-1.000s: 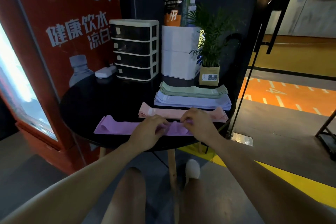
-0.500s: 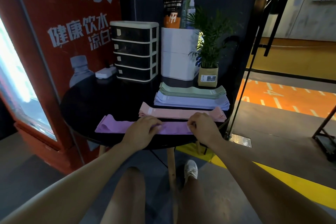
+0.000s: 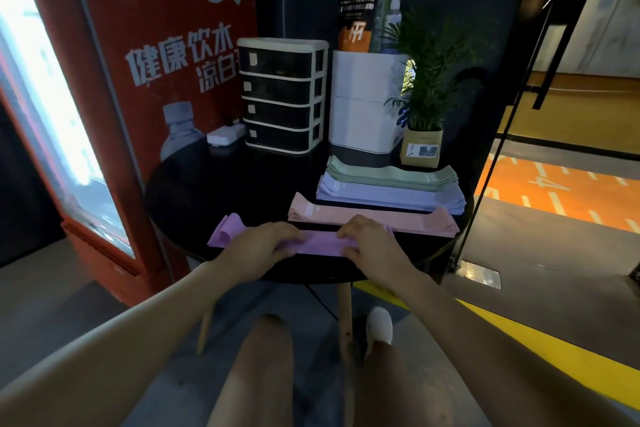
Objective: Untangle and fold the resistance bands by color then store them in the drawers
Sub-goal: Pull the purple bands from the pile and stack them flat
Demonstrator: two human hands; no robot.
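Note:
A purple resistance band [image 3: 320, 243] lies flat along the near edge of the round black table [image 3: 221, 184]. My left hand [image 3: 258, 245] rests on its left half with the thumb under the band's near edge, and my right hand [image 3: 372, 244] holds its right part the same way. Behind it lies a pink band stack [image 3: 408, 218], then a lavender stack [image 3: 384, 194] with a green stack [image 3: 391, 173] on top. A four-drawer organiser [image 3: 282, 94] with all drawers closed stands at the back of the table.
A white box [image 3: 360, 107] with a pouch and bottles on it, a potted plant [image 3: 424, 104] and a small white device [image 3: 225, 134] stand at the table's back. A red vending machine [image 3: 104, 114] is at the left. A black metal frame [image 3: 502, 135] runs along the table's right.
My two hands have moved apart along the purple band, the left going left and the right going right. The band now lies flatter between them.

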